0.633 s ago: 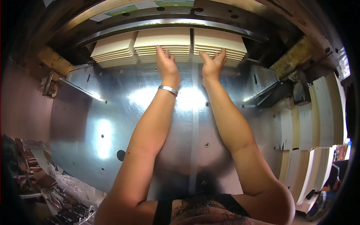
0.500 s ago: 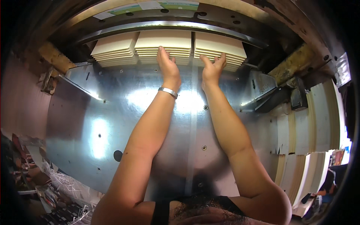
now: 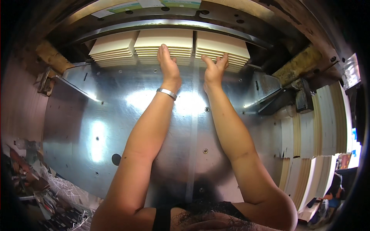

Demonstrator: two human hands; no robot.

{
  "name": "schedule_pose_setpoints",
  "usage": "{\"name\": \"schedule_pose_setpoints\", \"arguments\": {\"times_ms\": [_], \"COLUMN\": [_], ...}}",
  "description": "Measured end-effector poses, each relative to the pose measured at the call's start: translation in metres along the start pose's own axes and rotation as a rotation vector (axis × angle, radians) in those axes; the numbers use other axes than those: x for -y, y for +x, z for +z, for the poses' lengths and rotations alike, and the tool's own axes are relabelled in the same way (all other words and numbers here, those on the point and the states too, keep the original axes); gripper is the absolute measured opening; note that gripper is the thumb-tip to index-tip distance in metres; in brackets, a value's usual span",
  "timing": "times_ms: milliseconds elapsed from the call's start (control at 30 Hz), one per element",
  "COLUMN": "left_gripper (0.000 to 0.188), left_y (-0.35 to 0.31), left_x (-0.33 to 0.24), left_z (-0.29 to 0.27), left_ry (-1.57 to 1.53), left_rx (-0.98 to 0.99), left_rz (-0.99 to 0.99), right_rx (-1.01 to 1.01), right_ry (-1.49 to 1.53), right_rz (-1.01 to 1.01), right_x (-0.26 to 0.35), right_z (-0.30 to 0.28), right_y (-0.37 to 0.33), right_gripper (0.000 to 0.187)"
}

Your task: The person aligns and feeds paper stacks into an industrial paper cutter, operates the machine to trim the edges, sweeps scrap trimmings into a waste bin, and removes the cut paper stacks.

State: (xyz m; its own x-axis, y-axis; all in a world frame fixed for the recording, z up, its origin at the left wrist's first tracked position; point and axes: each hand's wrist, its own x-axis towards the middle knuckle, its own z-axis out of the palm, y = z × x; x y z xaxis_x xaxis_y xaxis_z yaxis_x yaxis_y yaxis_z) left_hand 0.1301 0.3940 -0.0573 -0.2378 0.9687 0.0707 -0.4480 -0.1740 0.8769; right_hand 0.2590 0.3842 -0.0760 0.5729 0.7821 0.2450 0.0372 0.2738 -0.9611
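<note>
Three side-by-side stacks of cream-coloured sheets or booklets, a left stack, a middle stack and a right stack, lie at the far end of a metal table. My left hand, a silver band around its wrist, is at the front edge of the middle stack, fingers stretched out. By the front edge of the right stack, my right hand has its thumb and fingers spread. Both hands look open and grasp nothing; exact contact with the edges is hard to tell.
A long metal bar crosses just above the stacks. Angled metal guides, a left one and a right one, flank the shiny table. More stacked paper stands at right; paper shreds lie lower left.
The whole view has shifted slightly, so everything appears a little further left. Both hands keep nearly the same place against the stacks.
</note>
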Motion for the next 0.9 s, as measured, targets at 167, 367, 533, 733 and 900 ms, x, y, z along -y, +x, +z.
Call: {"name": "schedule_pose_setpoints", "arguments": {"times_ms": [167, 367, 533, 733, 900], "left_gripper": [0.088, 0.087, 0.087, 0.087, 0.088], "left_y": [0.002, -0.001, -0.003, -0.005, -0.004], "left_x": [0.001, -0.003, -0.006, -0.01, -0.01], "left_z": [-0.003, -0.007, -0.005, -0.004, -0.006], "left_ry": [-0.019, -0.026, -0.041, -0.023, -0.031], "left_rx": [0.072, 0.082, 0.106, 0.109, 0.114], "left_rz": [0.008, 0.003, -0.005, -0.011, -0.011], "right_rx": [0.003, 0.011, 0.027, 0.042, 0.045], "right_ry": [0.052, 0.142, 0.17, 0.179, 0.159], "right_rz": [0.004, 0.022, 0.043, 0.053, 0.053], "right_x": [-0.001, 0.003, 0.005, 0.008, 0.008], "right_z": [0.0, -0.001, -0.003, -0.005, -0.004], "right_y": [0.004, 0.001, 0.0, -0.001, -0.002], "right_gripper": [0.11, 0.109, 0.109, 0.109, 0.109]}}
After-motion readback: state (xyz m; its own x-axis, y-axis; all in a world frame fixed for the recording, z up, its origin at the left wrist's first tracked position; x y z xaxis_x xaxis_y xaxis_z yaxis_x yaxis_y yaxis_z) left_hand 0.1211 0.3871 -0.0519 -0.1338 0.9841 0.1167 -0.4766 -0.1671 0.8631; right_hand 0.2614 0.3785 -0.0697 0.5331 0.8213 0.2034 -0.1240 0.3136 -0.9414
